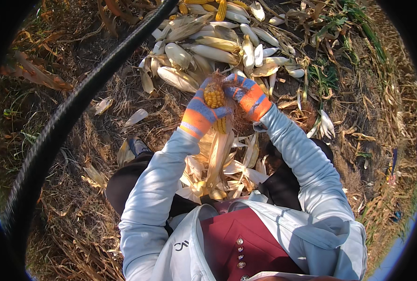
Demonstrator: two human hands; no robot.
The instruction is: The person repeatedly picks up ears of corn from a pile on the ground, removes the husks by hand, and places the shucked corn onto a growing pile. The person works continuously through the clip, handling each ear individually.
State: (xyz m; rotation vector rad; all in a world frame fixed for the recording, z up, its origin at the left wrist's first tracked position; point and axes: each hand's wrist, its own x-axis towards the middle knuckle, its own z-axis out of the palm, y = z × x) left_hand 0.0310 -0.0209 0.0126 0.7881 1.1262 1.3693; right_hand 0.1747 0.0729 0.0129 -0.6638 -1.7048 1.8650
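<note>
In an orange and blue striped knit glove, my left hand [202,113] is closed around a yellow corn ear [214,95], whose kernels show at the top and below my thumb. Dry husk [219,154] hangs down from the ear between my knees. My right hand [250,95], gloved alike, is at the right of the ear's tip, its fingers bent on brown corn silk [233,84]. Some silk dangles under that hand. Just beyond both hands lies a pile of corn ears in pale husks [212,52].
Bare yellow ears [221,10] lie at the pile's far edge. Loose husks [243,170] cover the ground between my legs. Dry stalks and leaves [352,70] lie at the right. A thick black braided cord or strap [89,84] crosses the view's left side.
</note>
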